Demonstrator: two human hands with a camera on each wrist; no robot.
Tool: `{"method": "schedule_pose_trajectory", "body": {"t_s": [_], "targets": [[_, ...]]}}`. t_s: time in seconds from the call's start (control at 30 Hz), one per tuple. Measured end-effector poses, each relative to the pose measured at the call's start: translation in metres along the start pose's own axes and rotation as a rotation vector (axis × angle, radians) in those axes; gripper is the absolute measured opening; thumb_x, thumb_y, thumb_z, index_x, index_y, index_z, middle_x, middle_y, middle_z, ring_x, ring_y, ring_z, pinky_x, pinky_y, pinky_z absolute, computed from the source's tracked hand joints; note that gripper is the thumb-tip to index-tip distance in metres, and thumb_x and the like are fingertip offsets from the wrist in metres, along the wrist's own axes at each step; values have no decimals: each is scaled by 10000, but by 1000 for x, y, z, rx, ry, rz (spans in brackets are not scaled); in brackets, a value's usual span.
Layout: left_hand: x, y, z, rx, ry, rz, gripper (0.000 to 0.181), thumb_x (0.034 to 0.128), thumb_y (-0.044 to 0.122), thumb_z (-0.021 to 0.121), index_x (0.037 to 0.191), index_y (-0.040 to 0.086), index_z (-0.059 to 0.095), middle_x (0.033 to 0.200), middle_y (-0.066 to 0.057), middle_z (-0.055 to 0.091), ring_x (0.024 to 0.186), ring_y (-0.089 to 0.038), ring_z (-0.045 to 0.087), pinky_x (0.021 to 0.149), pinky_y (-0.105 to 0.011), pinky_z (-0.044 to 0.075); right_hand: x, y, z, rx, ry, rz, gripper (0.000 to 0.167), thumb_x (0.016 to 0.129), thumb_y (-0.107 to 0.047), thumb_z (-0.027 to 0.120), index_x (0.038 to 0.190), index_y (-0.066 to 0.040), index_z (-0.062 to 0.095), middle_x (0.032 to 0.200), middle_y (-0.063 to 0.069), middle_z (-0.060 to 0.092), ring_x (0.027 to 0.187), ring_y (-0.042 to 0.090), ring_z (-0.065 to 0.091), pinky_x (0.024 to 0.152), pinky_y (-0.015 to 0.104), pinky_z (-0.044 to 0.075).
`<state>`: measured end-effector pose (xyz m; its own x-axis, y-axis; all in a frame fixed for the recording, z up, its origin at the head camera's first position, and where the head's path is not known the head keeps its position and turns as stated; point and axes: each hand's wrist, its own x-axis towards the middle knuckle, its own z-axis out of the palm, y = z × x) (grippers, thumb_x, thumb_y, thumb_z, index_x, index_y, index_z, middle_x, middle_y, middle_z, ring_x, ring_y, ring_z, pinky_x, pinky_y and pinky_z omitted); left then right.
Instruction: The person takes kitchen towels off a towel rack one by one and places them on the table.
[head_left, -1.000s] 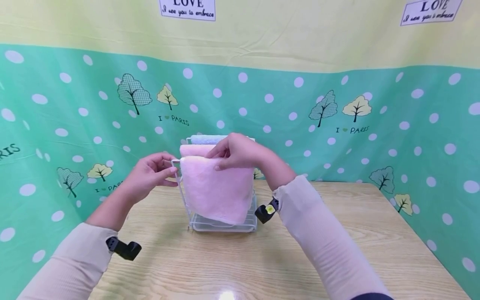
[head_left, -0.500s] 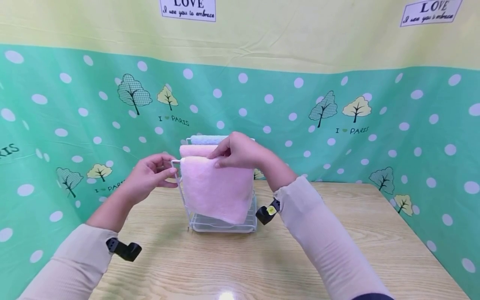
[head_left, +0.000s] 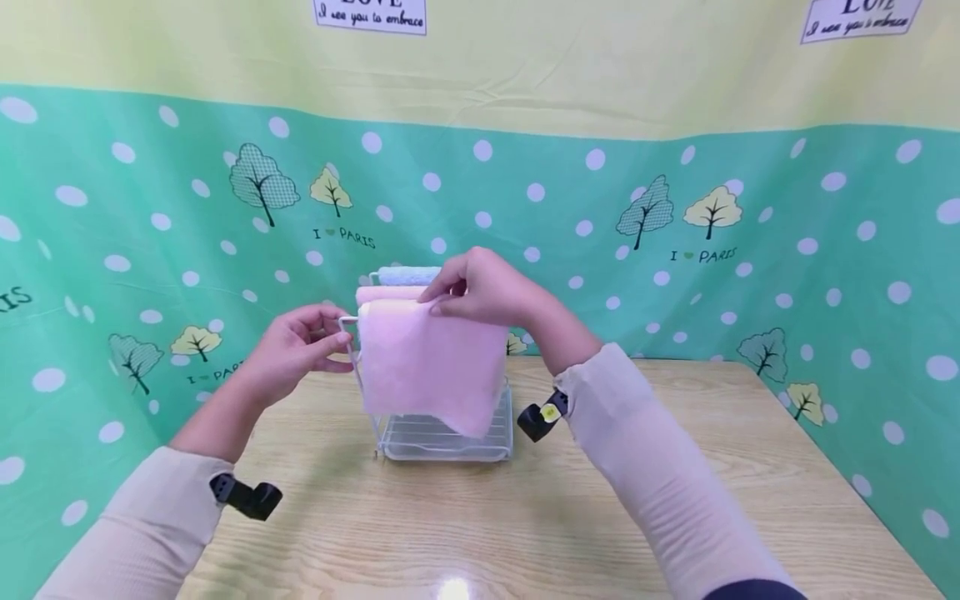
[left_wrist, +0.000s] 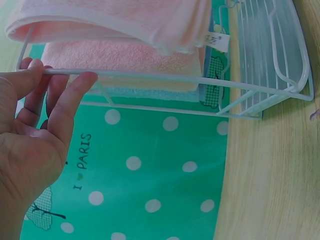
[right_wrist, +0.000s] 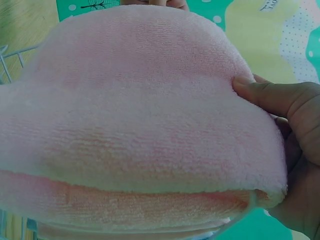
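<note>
A pink towel (head_left: pixel 431 358) hangs folded over the front of a white wire rack (head_left: pixel 450 456). My right hand (head_left: pixel 491 287) pinches its top edge between thumb and fingers; in the right wrist view the thumb presses into the plush towel (right_wrist: pixel 150 115). At the rack's left side, my left hand (head_left: pixel 300 343) holds the upper corner of the frame, and the left wrist view has the fingers around the rack's side bar (left_wrist: pixel 175 78). Behind the front towel are a second pink towel (head_left: pixel 386 293) and a light blue towel (head_left: pixel 405 276).
The rack stands on a light wooden table (head_left: pixel 600 517), with a wire-covered tray at its base. A green and yellow patterned curtain (head_left: pixel 555 217) hangs behind and to both sides. A small white tag (left_wrist: pixel 218 42) shows beside the towels in the left wrist view.
My right hand has raised the front pink towel slightly, and its lower edge hangs higher, uncovering more of the rack's base. The left hand stays at the frame.
</note>
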<state>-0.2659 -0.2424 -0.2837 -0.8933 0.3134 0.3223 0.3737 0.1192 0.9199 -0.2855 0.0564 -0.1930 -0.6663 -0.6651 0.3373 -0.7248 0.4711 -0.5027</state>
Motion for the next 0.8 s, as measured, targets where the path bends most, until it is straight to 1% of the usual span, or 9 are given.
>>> {"method": "schedule_pose_trajectory", "body": {"t_s": [0.13, 0.27, 0.37, 0.5, 0.67, 0.8], "targets": [[1, 1, 0, 4, 4, -4, 134, 937, 55, 648, 1066, 87, 641, 947, -118, 630, 862, -236, 681, 722, -436, 607, -1, -2, -6, 11, 14, 18, 142, 856, -98, 755, 992, -130, 781, 893, -47, 712, 761, 151, 585, 648, 239, 510], [0, 2, 1, -7, 13, -4, 130, 934, 45, 649, 1056, 89, 646, 916, -77, 624, 850, -229, 678, 719, -431, 610, -1, -5, -10, 35, 36, 27, 136, 853, -94, 758, 982, -127, 783, 884, -33, 710, 746, 164, 565, 633, 234, 492], [-1, 2, 2, -14, 21, -6, 133, 932, 33, 648, 1049, 96, 651, 899, -70, 618, 832, -203, 679, 712, -422, 612, -3, -7, -14, 41, 49, 33, 131, 855, -102, 757, 981, -129, 782, 901, -34, 714, 765, 157, 577, 650, 242, 510], [-1, 2, 3, -24, 22, -4, 142, 928, 19, 648, 1043, 103, 655, 884, -68, 614, 823, -198, 681, 708, -417, 613, -6, -8, -20, 34, 67, 35, 133, 855, -116, 761, 985, -138, 782, 915, -44, 721, 806, 141, 601, 679, 255, 533], [-1, 2, 3, -27, 19, 2, 142, 926, 13, 649, 1034, 105, 658, 879, -68, 615, 819, -198, 678, 707, -417, 613, -9, -7, -25, 66, 88, 49, 130, 850, -121, 768, 978, -137, 784, 912, -40, 725, 789, 152, 593, 615, 257, 519], [-1, 3, 3, -16, 23, -2, 138, 926, 23, 653, 1034, 108, 658, 881, -67, 614, 821, -194, 676, 711, -418, 612, -12, -6, -28, 119, 97, 74, 123, 852, -119, 765, 973, -131, 783, 894, -21, 725, 707, 184, 588, 550, 274, 529]]}}
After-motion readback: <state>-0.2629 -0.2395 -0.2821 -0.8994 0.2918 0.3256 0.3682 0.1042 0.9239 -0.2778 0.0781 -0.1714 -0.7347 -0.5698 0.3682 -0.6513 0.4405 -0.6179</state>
